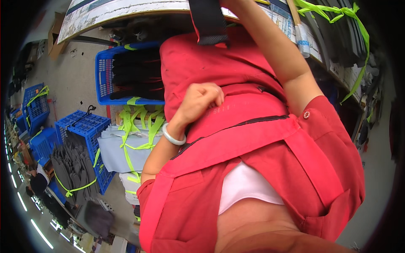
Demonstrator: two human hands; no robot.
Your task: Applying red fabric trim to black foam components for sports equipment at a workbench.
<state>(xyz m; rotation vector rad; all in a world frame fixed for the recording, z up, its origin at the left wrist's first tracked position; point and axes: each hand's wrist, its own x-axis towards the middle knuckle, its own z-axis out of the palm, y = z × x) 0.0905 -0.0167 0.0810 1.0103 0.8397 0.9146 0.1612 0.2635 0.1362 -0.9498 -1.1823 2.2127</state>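
Note:
My left hand point(202, 99), below a pale bangle point(173, 134), is curled into a loose fist against my red apron point(219, 69). Nothing shows in its fingers. My right arm stretches up to the worktable point(139, 8), and only the base of my right hand point(230, 3) comes into view at the top edge. Its fingers are cut off there. Right beside that hand, a black fabric strip point(206, 21) with a red edge hangs over the table's front edge, its lower end above my apron. Whether the hand grips the strip cannot be seen.
A blue crate point(101, 80) of black pieces stands on the floor left of my lap. Nearby are a light grey bundle point(114, 145) tied with lime strips, another blue crate point(90, 130) and dark grey pieces point(74, 164). More grey sheets point(337, 38) are stacked at the right.

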